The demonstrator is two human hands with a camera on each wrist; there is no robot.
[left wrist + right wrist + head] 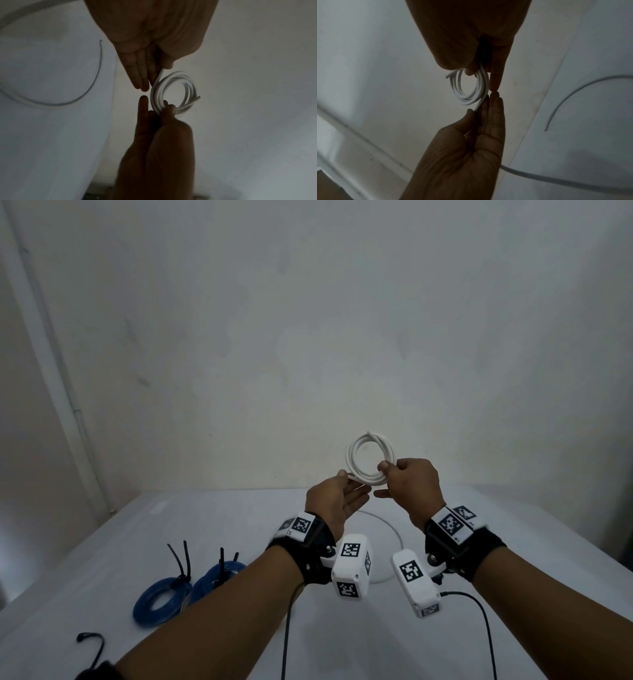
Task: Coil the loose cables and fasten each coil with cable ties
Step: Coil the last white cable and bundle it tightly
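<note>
A white cable is wound into a small coil (pixel 371 460) and held up in front of the wall, above the table. My right hand (pixel 388 470) pinches the coil's right side between thumb and forefinger, as the left wrist view shows at the coil (pixel 173 93). My left hand (pixel 344 482) holds the strand that leaves the coil's lower left, thumb pressing it against straight fingers (pixel 494 108). The rest of the white cable (pixel 387 529) lies in a wide arc on the table below. One cut cable end (pixel 447 76) sticks out of the coil.
Two blue cable coils (pixel 161 601) (pixel 219 577), each bound with black cable ties (pixel 181 559), lie on the white table (pixel 102 559) at the left. A thin black curved piece (pixel 94 642) lies near the front left. Black cords (pixel 479 611) hang from my wrist cameras.
</note>
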